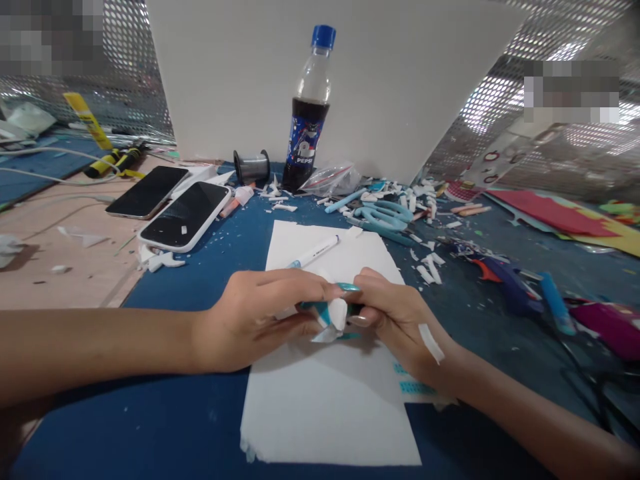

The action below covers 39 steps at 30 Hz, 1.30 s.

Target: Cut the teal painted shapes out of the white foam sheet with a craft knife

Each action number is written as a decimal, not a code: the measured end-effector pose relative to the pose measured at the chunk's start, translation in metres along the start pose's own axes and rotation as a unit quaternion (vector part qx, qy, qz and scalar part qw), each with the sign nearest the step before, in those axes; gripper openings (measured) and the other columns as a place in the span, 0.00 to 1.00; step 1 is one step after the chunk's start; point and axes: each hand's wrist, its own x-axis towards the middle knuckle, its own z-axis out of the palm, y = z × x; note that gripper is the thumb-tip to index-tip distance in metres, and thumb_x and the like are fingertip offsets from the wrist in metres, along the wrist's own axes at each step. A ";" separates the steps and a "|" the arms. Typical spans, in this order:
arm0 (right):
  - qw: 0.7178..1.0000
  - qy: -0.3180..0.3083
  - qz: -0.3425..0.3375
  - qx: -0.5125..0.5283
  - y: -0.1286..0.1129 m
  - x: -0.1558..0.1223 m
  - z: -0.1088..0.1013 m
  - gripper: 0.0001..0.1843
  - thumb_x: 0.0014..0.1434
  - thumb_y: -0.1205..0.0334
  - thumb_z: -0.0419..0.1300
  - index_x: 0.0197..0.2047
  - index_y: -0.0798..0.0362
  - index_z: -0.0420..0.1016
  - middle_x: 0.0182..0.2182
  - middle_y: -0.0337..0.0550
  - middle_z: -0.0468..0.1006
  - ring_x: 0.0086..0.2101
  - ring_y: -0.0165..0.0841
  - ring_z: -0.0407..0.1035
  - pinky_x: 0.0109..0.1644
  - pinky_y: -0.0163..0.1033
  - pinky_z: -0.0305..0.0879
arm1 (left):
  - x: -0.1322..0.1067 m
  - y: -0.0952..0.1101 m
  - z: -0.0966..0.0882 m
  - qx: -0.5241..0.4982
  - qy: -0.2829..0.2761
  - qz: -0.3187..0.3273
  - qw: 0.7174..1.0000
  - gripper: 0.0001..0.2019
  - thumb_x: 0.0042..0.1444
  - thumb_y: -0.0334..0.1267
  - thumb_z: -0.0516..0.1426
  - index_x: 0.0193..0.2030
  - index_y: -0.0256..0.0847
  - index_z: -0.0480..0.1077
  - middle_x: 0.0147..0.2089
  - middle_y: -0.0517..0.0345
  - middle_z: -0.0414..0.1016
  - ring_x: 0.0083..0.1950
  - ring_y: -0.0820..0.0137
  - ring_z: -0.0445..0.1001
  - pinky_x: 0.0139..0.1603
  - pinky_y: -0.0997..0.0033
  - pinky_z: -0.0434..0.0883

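Observation:
Over a white sheet of paper [330,413], both hands close on a small teal-and-white object [336,313], its kind not clear. My left hand [265,313] grips its left side with thumb and fingers. From the right, my right hand [390,307] pinches the same piece between thumb and curled forefinger. A rounded white part faces me, and the fingers hide much of the rest. Stuck on the back of my right hand is a short strip of white tape [431,343]. Just beyond the hands a white marker pen [315,252] lies on the paper.
Behind the paper stand a cola bottle [306,113] and a wire spool [251,167]. Light-blue scissors [383,217] lie among white scraps. Two phones [185,215] rest at left. At right are a purple glue gun [510,287], a magenta tool [610,327] and coloured sheets [555,212].

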 end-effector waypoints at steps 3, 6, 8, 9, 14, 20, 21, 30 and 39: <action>1.000 0.001 -0.001 0.010 -0.001 0.001 -0.001 0.24 0.68 0.48 0.42 0.30 0.53 0.66 0.22 0.39 0.63 0.27 0.30 0.55 0.31 0.37 0.52 | 0.000 0.000 -0.001 0.021 -0.009 -0.015 1.000 0.09 0.61 0.27 0.55 0.48 0.33 0.67 0.43 0.46 0.78 0.40 0.70 0.79 0.40 0.79 0.76; 1.000 -0.004 0.003 -0.007 -0.002 0.003 -0.004 0.24 0.68 0.48 0.43 0.29 0.54 0.65 0.22 0.38 0.63 0.26 0.30 0.55 0.31 0.37 0.52 | -0.002 0.000 0.000 0.019 -0.009 -0.037 0.999 0.10 0.61 0.27 0.54 0.49 0.34 0.66 0.45 0.46 0.78 0.39 0.71 0.79 0.39 0.79 0.77; 1.000 -0.006 0.007 -0.014 -0.002 0.004 -0.005 0.24 0.67 0.47 0.42 0.28 0.54 0.65 0.21 0.37 0.62 0.26 0.30 0.55 0.31 0.37 0.52 | -0.004 0.001 0.000 0.022 -0.009 -0.047 0.999 0.10 0.62 0.28 0.53 0.50 0.36 0.66 0.46 0.47 0.78 0.40 0.71 0.79 0.39 0.78 0.77; 1.000 -0.005 0.007 -0.014 -0.002 0.004 -0.006 0.24 0.67 0.47 0.42 0.28 0.54 0.65 0.21 0.38 0.63 0.26 0.30 0.56 0.31 0.36 0.52 | -0.004 0.001 0.000 0.027 -0.009 -0.050 0.998 0.11 0.62 0.28 0.53 0.50 0.36 0.66 0.46 0.47 0.78 0.41 0.70 0.79 0.40 0.78 0.77; 1.000 0.006 0.013 -0.005 0.000 0.004 -0.006 0.22 0.67 0.48 0.44 0.29 0.53 0.67 0.21 0.37 0.63 0.26 0.30 0.57 0.30 0.37 0.53 | -0.003 0.004 0.000 0.051 0.016 -0.077 0.996 0.08 0.63 0.31 0.54 0.48 0.36 0.68 0.44 0.48 0.79 0.33 0.73 0.79 0.35 0.78 0.77; 1.000 0.006 0.015 0.008 0.006 0.001 -0.007 0.21 0.67 0.48 0.45 0.31 0.52 0.68 0.22 0.37 0.62 0.26 0.31 0.56 0.31 0.38 0.51 | -0.002 0.001 0.001 0.054 0.058 -0.073 0.994 0.08 0.60 0.36 0.58 0.45 0.39 0.71 0.40 0.50 0.80 0.27 0.73 0.76 0.29 0.77 0.76; 1.000 0.002 0.019 0.008 0.007 0.000 -0.007 0.21 0.67 0.48 0.44 0.32 0.52 0.68 0.22 0.38 0.62 0.27 0.31 0.56 0.32 0.38 0.52 | -0.002 0.000 0.001 0.048 0.057 -0.076 0.994 0.08 0.60 0.37 0.58 0.45 0.40 0.71 0.40 0.50 0.80 0.26 0.74 0.76 0.28 0.77 0.76; 0.999 -0.026 0.033 -0.009 0.005 -0.002 -0.009 0.25 0.68 0.47 0.42 0.29 0.53 0.66 0.23 0.38 0.62 0.27 0.31 0.56 0.32 0.38 0.53 | 0.001 0.000 0.001 -0.058 0.054 -0.047 0.996 0.06 0.58 0.29 0.59 0.43 0.35 0.71 0.40 0.47 0.79 0.42 0.70 0.78 0.43 0.78 0.77; 0.999 -0.024 0.028 -0.009 0.003 0.000 -0.009 0.26 0.68 0.47 0.42 0.31 0.53 0.71 0.22 0.40 0.64 0.27 0.32 0.58 0.32 0.38 0.54 | 0.006 0.000 -0.002 0.001 0.028 -0.024 0.999 0.05 0.60 0.28 0.56 0.43 0.37 0.70 0.40 0.49 0.78 0.39 0.72 0.78 0.40 0.78 0.76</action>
